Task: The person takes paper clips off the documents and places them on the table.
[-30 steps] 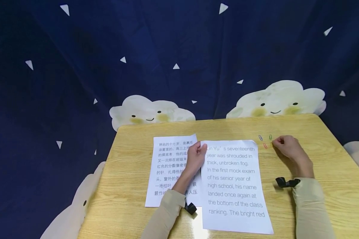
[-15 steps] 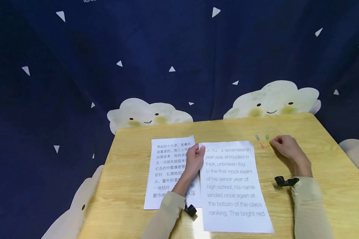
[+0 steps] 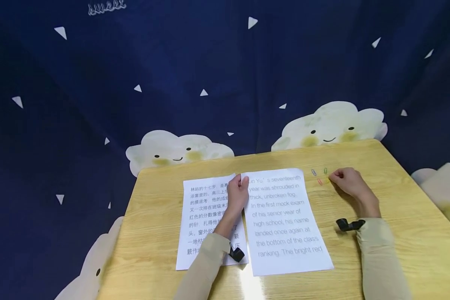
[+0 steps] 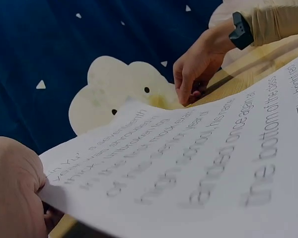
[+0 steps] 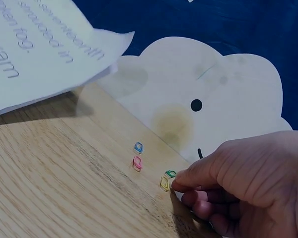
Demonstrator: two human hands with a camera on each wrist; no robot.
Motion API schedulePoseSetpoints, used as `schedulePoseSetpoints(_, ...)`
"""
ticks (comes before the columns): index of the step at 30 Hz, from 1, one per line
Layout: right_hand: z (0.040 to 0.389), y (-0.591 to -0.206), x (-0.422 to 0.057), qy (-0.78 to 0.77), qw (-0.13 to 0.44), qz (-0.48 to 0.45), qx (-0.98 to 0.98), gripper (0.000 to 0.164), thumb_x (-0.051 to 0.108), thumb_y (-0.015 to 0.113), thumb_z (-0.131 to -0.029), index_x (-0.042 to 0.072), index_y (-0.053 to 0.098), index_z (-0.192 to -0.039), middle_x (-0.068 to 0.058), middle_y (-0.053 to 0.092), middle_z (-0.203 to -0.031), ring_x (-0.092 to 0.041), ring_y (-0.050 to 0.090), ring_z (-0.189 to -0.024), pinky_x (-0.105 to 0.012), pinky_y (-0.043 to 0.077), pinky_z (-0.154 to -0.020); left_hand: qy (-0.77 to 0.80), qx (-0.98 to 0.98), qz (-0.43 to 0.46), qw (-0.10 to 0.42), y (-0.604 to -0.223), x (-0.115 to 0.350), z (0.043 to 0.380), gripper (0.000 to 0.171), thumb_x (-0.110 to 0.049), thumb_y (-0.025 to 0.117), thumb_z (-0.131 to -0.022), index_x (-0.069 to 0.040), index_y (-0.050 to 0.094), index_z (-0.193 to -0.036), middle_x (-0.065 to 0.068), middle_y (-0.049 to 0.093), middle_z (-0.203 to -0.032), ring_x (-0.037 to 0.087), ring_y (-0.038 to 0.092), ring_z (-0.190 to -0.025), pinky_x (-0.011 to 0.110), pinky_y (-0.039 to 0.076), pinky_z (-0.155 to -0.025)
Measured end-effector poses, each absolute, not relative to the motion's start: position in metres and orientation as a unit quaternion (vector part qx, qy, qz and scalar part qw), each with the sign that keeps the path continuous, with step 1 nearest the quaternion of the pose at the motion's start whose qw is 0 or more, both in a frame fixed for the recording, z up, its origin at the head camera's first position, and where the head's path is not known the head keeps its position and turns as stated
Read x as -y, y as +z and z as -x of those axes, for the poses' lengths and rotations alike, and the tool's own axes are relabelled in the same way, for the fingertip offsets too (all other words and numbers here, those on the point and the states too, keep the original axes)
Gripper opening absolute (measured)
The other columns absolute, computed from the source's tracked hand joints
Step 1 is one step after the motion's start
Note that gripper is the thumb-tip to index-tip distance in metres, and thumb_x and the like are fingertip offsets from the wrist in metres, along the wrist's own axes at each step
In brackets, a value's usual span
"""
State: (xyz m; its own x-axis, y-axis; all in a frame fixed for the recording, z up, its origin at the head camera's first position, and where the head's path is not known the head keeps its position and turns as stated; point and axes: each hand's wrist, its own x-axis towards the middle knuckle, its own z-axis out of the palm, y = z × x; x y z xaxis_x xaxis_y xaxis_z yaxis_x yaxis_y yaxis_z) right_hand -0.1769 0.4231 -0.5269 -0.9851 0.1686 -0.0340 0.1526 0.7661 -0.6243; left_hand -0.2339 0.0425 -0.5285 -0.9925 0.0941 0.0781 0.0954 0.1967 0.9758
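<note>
My left hand [image 3: 238, 193] pinches the upper left edge of a sheet of paper [image 3: 285, 225] printed in English. In the left wrist view that sheet [image 4: 188, 163] looks tilted, with its held edge raised. A second sheet of paper [image 3: 204, 216], printed in Chinese, lies to its left, partly behind my left forearm. My right hand [image 3: 350, 181] is low over the table with curled fingers, its fingertips at a yellow paper clip [image 5: 164, 183]. Whether they grip it cannot be made out. Close by lie a green paper clip [image 5: 170, 173], a pink one [image 5: 137, 163] and a blue one [image 5: 138, 147].
A wooden table [image 3: 150, 233] carries everything. Behind it hangs a dark blue curtain [image 3: 172, 54] with white triangles and smiling clouds. Each wrist wears a black camera, such as the right one [image 3: 348, 225].
The English sheet and my left hand have shifted a little toward the table's far side. My right hand stays at the yellow paper clip. The head view has turned slightly right.
</note>
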Motion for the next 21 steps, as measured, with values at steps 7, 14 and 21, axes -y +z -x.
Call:
schedulePoseSetpoints(7,0.179,-0.525,-0.421,0.339,0.013,0.088,0.936,0.028,0.019,0.058,-0.104,-0.006,0.07,-0.099,-0.011,0.067,-0.083,-0.021,0.054,-0.074,-0.03,0.044,-0.063,-0.614,0.785,0.069,0.027,-0.531,-0.05,0.241,0.024,-0.019,0.055,-0.11,0.001,0.069,-0.105,0.007,0.06,-0.076,0.011,0.052,-0.063,0.024,0.042,-0.059)
schedulePoseSetpoints(14,0.178,-0.525,-0.42,0.346,0.013,0.092,0.934,0.027,0.019,0.058,-0.103,-0.004,0.069,-0.093,-0.008,0.063,-0.079,-0.02,0.053,-0.073,-0.03,0.042,-0.062,-0.599,0.794,0.068,0.074,-0.535,-0.06,0.244,0.018,-0.008,0.056,-0.107,0.004,0.068,-0.115,0.015,0.069,-0.094,0.022,0.064,-0.086,0.037,0.054,-0.085)
schedulePoseSetpoints(21,0.175,-0.525,-0.421,0.349,0.015,0.089,0.933,0.027,0.017,0.059,-0.102,-0.006,0.071,-0.098,-0.011,0.067,-0.082,-0.02,0.055,-0.073,-0.029,0.044,-0.062,-0.644,0.755,0.077,0.09,-0.538,-0.064,0.249,0.025,0.003,0.055,-0.104,0.006,0.062,-0.128,0.022,0.071,-0.114,0.032,0.07,-0.109,0.043,0.053,-0.104)
